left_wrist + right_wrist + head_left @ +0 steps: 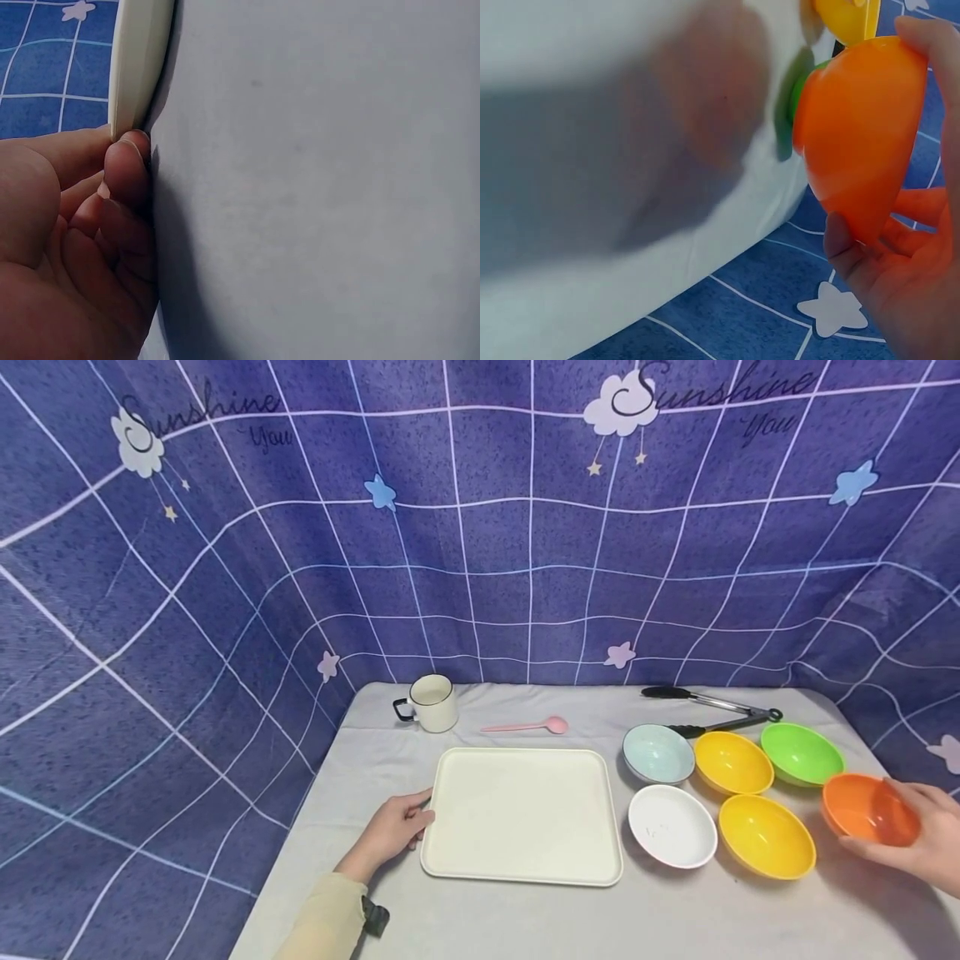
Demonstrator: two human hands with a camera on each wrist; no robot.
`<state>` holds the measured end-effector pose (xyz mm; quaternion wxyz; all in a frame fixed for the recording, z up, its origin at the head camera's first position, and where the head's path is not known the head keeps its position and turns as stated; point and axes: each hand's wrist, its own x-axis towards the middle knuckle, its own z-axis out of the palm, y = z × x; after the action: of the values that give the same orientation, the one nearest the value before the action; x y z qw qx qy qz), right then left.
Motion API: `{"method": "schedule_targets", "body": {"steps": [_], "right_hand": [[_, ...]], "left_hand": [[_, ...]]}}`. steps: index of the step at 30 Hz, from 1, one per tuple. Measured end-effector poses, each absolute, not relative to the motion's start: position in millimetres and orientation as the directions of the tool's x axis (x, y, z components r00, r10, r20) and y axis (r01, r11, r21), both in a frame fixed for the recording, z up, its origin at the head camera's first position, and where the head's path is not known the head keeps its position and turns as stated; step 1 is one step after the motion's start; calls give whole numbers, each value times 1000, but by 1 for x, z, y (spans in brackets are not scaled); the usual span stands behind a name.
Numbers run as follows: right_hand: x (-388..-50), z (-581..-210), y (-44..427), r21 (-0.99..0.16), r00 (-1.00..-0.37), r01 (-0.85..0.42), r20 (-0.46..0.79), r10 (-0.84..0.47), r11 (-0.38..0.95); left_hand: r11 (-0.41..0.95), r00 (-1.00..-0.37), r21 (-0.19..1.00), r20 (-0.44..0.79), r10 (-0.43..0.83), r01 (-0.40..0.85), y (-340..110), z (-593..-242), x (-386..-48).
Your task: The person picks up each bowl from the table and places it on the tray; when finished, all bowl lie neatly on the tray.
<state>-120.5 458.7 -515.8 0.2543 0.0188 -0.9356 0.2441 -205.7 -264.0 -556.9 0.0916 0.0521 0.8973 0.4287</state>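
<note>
At the right of the head view, my right hand (926, 839) grips an orange bowl (870, 810) by its rim. The right wrist view has this bowl (862, 135) raised off the cloth, its shadow lying apart from it. My left hand (393, 831) is at the left edge of a cream rectangular tray (525, 814). In the left wrist view, thumb and curled fingers (124, 172) pinch the rim of the tray (139, 67). Left of the orange bowl are a green bowl (802, 756), two yellow bowls (733, 764), a white bowl (671, 827) and a pale blue bowl (658, 753).
Behind the tray stand a white mug (435, 706) with a dark handle and a pink spoon (532, 725). Black-handled tongs (720, 706) lie behind the bowls. A blue patterned curtain (495, 543) borders the cloth-covered table (480, 918) at the back and sides.
</note>
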Motion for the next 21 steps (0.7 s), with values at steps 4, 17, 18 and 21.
{"method": "schedule_targets", "body": {"steps": [4,17,18,21], "right_hand": [[-120,-516,460,-454,-861,-173,500,89,874],[-124,-504,453,-399,-881,-166,471,46,902],[-125,-501,450,-385,-889,-157,455,39,909],[-128,-493,441,-341,-897,-170,442,-2,925]], "left_hand": [[623,-978,782,-116,173,18,-264,-556,-205],[626,-979,779,-111,169,20,-265,-557,-205],[626,-980,779,-110,168,20,-265,-557,-205],[627,-980,779,-111,166,18,-265,-557,-205]]}}
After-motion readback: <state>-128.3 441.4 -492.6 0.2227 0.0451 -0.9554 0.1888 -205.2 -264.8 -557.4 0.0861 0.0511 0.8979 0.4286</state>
